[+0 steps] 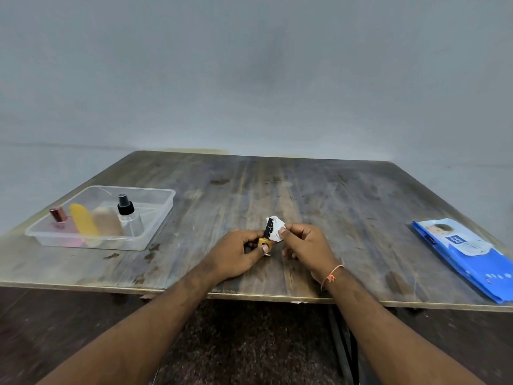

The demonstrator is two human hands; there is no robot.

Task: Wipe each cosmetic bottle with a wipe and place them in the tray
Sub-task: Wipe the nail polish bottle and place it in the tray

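Over the middle of the wooden table (319, 195), my left hand (236, 254) grips a small amber bottle with a black cap (267, 235) by its base. My right hand (304, 243) pinches a crumpled white wipe (276, 227) against the bottle's cap. At the left stands a clear plastic tray (155, 226). Inside it are a pink bottle with a rose-gold cap (59, 218), a yellow tube (82, 220), a beige bottle (107, 220) and a clear spray bottle with a black nozzle (126, 212).
A blue pack of wet wipes (466, 254) lies near the table's right edge. The table's front edge runs just below my wrists, with dark floor beneath. A grey wall stands behind the table.
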